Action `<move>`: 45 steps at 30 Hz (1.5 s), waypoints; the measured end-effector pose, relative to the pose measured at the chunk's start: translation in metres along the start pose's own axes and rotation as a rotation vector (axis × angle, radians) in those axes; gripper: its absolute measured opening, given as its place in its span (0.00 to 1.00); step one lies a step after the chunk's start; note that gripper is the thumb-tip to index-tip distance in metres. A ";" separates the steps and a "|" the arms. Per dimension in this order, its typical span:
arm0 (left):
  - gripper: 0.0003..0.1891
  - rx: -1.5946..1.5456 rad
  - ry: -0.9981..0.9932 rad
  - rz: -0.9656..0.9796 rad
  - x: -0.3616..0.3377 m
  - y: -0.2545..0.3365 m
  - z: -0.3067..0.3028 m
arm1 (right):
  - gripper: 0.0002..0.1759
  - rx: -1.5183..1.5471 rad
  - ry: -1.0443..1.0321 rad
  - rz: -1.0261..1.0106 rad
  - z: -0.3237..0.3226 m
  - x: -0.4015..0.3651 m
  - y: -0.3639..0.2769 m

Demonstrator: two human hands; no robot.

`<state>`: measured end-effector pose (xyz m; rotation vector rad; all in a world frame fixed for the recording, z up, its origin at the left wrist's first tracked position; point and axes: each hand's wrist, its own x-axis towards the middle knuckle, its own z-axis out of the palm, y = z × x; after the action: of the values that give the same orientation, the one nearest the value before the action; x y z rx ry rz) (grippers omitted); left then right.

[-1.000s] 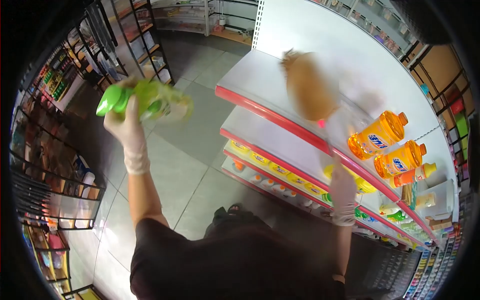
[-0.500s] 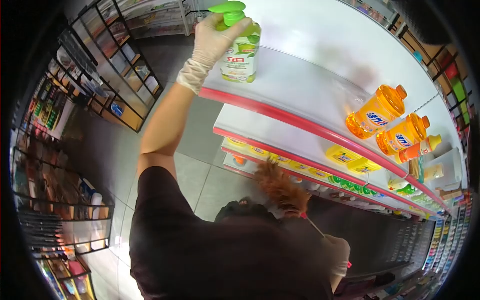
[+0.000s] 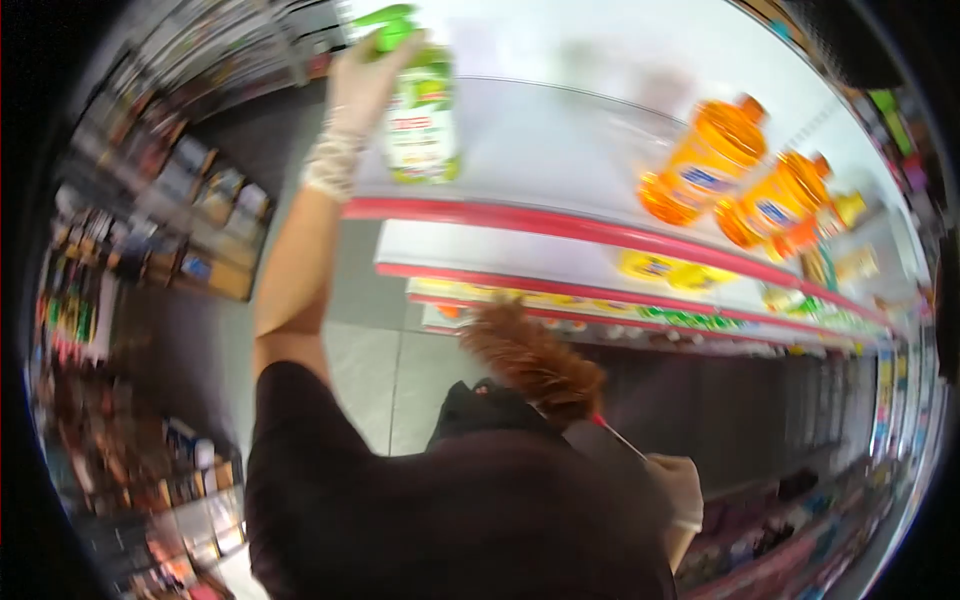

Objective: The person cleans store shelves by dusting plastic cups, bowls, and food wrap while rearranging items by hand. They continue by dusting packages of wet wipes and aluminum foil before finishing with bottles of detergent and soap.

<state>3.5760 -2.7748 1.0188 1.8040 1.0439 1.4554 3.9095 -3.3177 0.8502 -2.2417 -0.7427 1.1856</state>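
Note:
My left hand (image 3: 362, 85), in a white glove, is closed around the neck of a pump bottle (image 3: 422, 130) with a green pump head and a white and green label. The bottle is upright at the left end of the top shelf (image 3: 540, 160), its base over the white surface near the red front edge. Low on the right, my gloved right hand (image 3: 675, 490) is closed on the handle of a brown feather duster (image 3: 535, 360). The duster's feathers point up and left, in front of my dark shirt and below the shelves.
Orange bottles (image 3: 708, 160) stand at the right of the top shelf. Lower shelves hold yellow packs (image 3: 665, 270) and green-topped items. Dark-framed racks (image 3: 215, 200) with goods stand to the left, across a grey tiled floor (image 3: 365, 390).
The head view has turned, so the shelves and orange bottles sit further left and the picture is blurred. My left hand keeps its hold on the pump bottle, my right on the duster.

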 end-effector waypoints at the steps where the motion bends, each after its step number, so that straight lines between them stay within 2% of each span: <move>1: 0.23 -0.031 -0.015 -0.002 0.002 -0.001 0.003 | 0.13 -0.021 0.016 0.020 0.002 0.004 -0.002; 4: 0.24 -0.019 -0.021 -0.024 0.006 -0.003 0.000 | 0.15 -0.155 -0.013 0.017 -0.001 0.021 0.009; 6: 0.27 -0.095 -0.003 0.069 0.003 -0.003 -0.001 | 0.16 -0.260 0.015 0.064 0.005 0.028 0.015; 9: 0.28 -0.033 0.534 0.485 -0.028 0.032 0.018 | 0.17 -0.310 0.030 0.070 0.006 0.032 0.040; 10: 0.31 -0.223 0.559 0.627 -0.046 0.056 0.038 | 0.17 -0.325 0.037 0.069 0.006 0.032 0.048; 12: 0.35 -0.133 0.426 0.760 -0.067 0.086 0.070 | 0.17 -0.281 0.046 0.088 0.008 0.033 0.068; 14: 0.46 0.053 0.098 0.654 -0.060 0.095 0.119 | 0.17 -0.264 0.053 0.101 0.002 0.032 0.087; 16: 0.54 -0.139 -0.214 0.339 -0.061 0.116 0.185 | 0.17 -0.243 0.053 0.096 -0.004 0.034 0.100; 18: 0.58 -0.178 -0.273 0.282 -0.042 0.079 0.263 | 0.16 -0.257 0.085 0.097 -0.010 0.033 0.105; 19: 0.59 -0.233 -0.323 0.246 -0.043 0.083 0.281 | 0.16 -0.252 0.103 0.086 -0.008 0.035 0.117; 22: 0.57 -0.211 -0.459 0.127 -0.046 0.092 0.301 | 0.17 -0.237 0.135 0.094 -0.006 0.037 0.136; 23: 0.50 -0.200 -0.404 0.176 -0.044 0.088 0.305 | 0.17 -0.226 0.134 0.102 -0.003 0.039 0.144; 26: 0.45 -0.116 -0.379 0.220 -0.052 0.106 0.286 | 0.17 -0.188 0.139 0.091 0.005 0.044 0.161; 29: 0.39 -0.267 -0.390 0.227 -0.038 0.077 0.256 | 0.18 -0.149 0.134 0.099 0.005 0.048 0.169; 31: 0.35 -0.241 -0.372 0.244 -0.039 0.069 0.220 | 0.17 -0.116 0.132 0.100 0.006 0.051 0.169; 34: 0.34 -0.242 -0.330 0.225 -0.029 0.050 0.175 | 0.17 -0.084 0.128 0.082 0.009 0.060 0.170; 37: 0.33 -0.100 -0.269 0.231 -0.017 0.029 0.147 | 0.17 -0.094 0.082 0.081 0.015 0.076 0.175; 40: 0.34 -0.081 -0.325 0.166 -0.015 0.036 0.139 | 0.17 -0.139 0.044 0.067 0.013 0.088 0.169; 41: 0.35 -0.167 -0.397 0.116 -0.013 0.034 0.138 | 0.17 -0.163 0.046 0.059 0.016 0.090 0.172; 44: 0.35 -0.029 -0.223 0.336 -0.028 0.044 0.131 | 0.16 -0.176 0.019 0.082 0.019 0.097 0.180; 45: 0.34 -0.179 -0.042 0.396 -0.033 0.041 0.139 | 0.16 -0.145 0.013 0.099 0.022 0.099 0.188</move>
<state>3.7165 -2.8202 1.0049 1.9723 0.5309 1.6693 3.9816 -3.3860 0.6611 -2.4282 -0.7413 1.1961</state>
